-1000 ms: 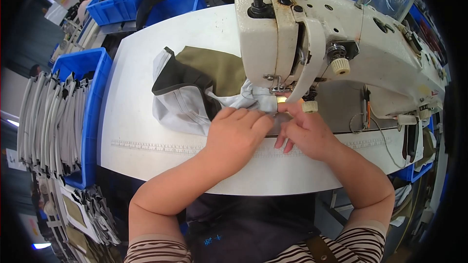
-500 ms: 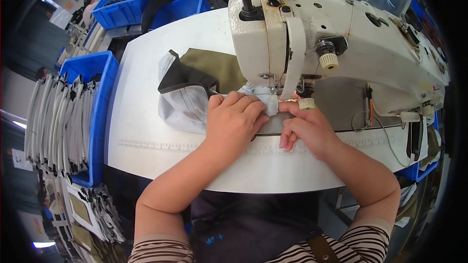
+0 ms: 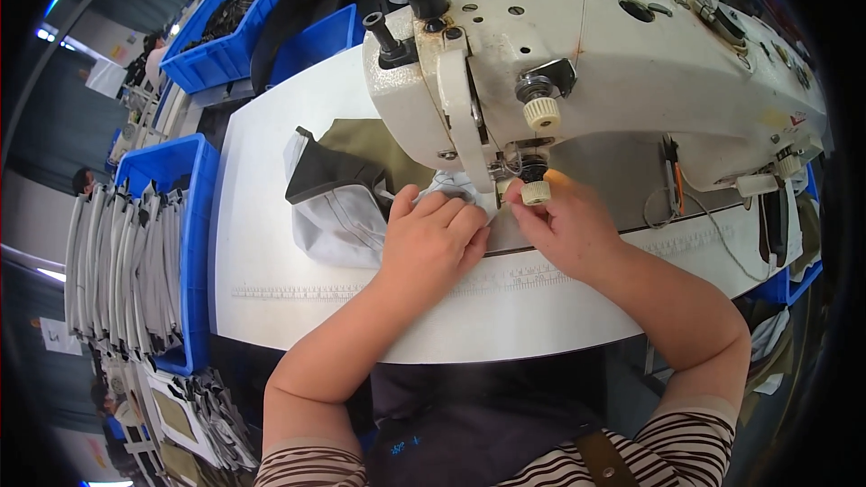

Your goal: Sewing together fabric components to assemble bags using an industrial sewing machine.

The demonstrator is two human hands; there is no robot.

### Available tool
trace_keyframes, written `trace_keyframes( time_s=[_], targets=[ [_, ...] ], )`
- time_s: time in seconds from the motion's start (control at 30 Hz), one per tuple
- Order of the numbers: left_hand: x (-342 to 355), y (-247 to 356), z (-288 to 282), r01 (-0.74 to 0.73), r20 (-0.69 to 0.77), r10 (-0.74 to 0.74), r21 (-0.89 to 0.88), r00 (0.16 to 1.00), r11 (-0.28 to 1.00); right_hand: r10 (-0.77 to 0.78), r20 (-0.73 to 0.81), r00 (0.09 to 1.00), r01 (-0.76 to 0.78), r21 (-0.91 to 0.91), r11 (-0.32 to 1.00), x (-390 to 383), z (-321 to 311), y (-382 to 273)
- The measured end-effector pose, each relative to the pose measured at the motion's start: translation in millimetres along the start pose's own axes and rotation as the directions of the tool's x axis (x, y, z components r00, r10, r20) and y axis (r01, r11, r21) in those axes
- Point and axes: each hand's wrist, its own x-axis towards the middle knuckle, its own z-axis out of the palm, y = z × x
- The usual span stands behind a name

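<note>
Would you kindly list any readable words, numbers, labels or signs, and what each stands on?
None reads clearly.
Ruler strip: scale marks; any figures too small.
Sewing machine: red mark, too small.
Dark apron: blue marks, too blurred.
White sheet at far left: any marking too blurred.

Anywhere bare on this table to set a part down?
White table: left strip, between the blue bin and garment; front strip, between forearms, nearside of the ruler scale. Crowded: by the sewing machine's needle end, where left hand, right hand and garment meet; also around the orange-and-black tool and cord.
</note>
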Motion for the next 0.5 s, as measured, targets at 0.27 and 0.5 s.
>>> trace_keyframes(
  time_s=[0.27, 0.5],
  targets=[
    [1, 0, 2, -0.014, -0.026, 0.016, 0.071, 1.000, 0.997, -0.221, -0.017, 0.975, 0.209, -0.257, 0.943, 3, 12, -1],
    [-3, -4, 5, -0.113, -0.021, 0.114, 0.014, 0.993, 0.993, -0.281, 0.190, 0.941, 0.335, -0.384, 0.861, 0, 3, -7]
  ],
)
